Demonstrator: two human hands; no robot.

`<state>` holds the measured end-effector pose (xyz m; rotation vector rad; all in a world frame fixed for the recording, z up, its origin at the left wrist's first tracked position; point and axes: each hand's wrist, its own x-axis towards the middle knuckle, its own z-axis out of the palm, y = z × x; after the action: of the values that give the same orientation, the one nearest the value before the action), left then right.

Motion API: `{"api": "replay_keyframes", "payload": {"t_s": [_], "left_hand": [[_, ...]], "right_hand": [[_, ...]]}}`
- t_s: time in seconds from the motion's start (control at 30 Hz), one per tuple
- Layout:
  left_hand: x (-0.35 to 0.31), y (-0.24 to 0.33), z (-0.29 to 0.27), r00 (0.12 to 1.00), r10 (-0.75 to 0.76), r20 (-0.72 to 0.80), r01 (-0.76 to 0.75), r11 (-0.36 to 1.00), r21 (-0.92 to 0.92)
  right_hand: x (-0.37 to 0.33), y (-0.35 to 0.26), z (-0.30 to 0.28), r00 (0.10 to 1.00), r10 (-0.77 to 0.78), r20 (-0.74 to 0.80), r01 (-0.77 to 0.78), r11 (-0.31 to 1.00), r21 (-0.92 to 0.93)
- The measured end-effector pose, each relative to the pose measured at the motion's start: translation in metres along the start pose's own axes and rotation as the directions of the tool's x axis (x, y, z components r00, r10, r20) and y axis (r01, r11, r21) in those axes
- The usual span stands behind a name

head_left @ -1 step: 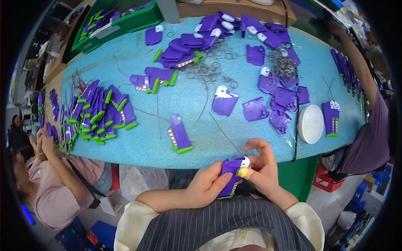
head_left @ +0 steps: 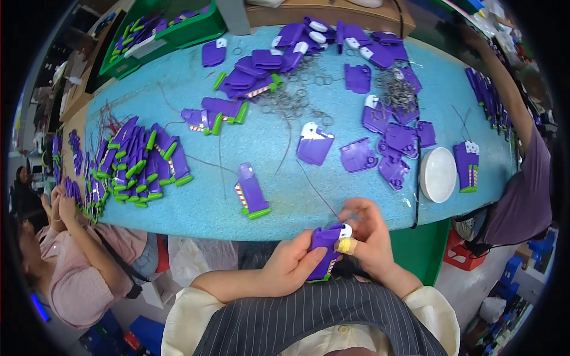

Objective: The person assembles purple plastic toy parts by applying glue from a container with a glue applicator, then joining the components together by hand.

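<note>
Currently: purple casing (head_left: 323,237) in the grip, steadiness first

Tabletop (head_left: 255,136): blue, broad, busiest at the back and on the left.

Co-workers, two: one in pink (head_left: 89,279) at the left, one in purple (head_left: 510,190) at the right, forearm along the far side. Elbow room probably limited on both flanks.

Green bin (head_left: 208,24): far left corner, stocked with purple-and-green pieces.

Heaps, two: purple-and-green pieces (head_left: 133,163) at the left; purple pieces (head_left: 255,74) at the back.

Left hand (head_left: 291,261): grip firm about the casing, thumb on its face.

Right hand (head_left: 371,234): thumb, in a yellow wrap (head_left: 344,244), against the casing's white end (head_left: 345,230); fingers curled beyond. Whether a full grip, impossible to tell.

White bowl (head_left: 438,175): right, just beside a black cord (head_left: 417,210) crossing the tabletop; likely the chief snag for any reach that way.

Casing itself: between the hands, at the near tabletop edge, slightly tilted. Best handling, by judgement: body steadied by the left hand, right thumb pressure even, fit at the white end checked before release.

Half-shells (head_left: 358,155): purple, loose, right of centre.

Wire (head_left: 324,199): thin, slanting up and left from the casing's top. Best kept slack, out from under the thumb, against pinching.

Metal rings (head_left: 395,89): tangled, back right; apt to catch stray wire.
</note>
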<state>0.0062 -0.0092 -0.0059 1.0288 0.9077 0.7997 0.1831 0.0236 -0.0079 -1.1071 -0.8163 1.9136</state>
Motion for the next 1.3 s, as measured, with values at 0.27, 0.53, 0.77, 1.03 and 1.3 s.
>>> {"api": "replay_keyframes", "payload": {"t_s": [0.27, 0.53, 0.77, 1.03, 1.3], "left_hand": [[-0.007, -0.003, 0.001, 0.994, 0.103, 0.031, -0.106, 0.985, 0.139], [0.024, 0.011, -0.016, 0.972, 0.200, 0.123, -0.224, 0.946, 0.234], [0.017, 0.011, -0.023, 0.974, 0.107, -0.202, -0.157, 0.955, -0.250], [0.018, -0.003, -0.015, 0.964, 0.086, -0.250, -0.168, 0.929, -0.330], [0.013, -0.015, 0.014, 0.923, 0.224, -0.315, -0.249, 0.968, -0.041]], "right_hand": [[-0.012, 0.004, -0.004, 0.970, -0.192, 0.147, 0.205, 0.975, -0.083], [0.001, -0.026, -0.012, 0.917, -0.290, 0.273, 0.396, 0.736, -0.549], [-0.009, -0.022, -0.012, 0.950, -0.173, 0.262, 0.313, 0.567, -0.762], [-0.007, -0.011, -0.001, 0.988, -0.141, 0.066, 0.151, 0.771, -0.619], [-0.004, -0.006, -0.009, 0.964, -0.254, 0.084, 0.250, 0.742, -0.622]]}}
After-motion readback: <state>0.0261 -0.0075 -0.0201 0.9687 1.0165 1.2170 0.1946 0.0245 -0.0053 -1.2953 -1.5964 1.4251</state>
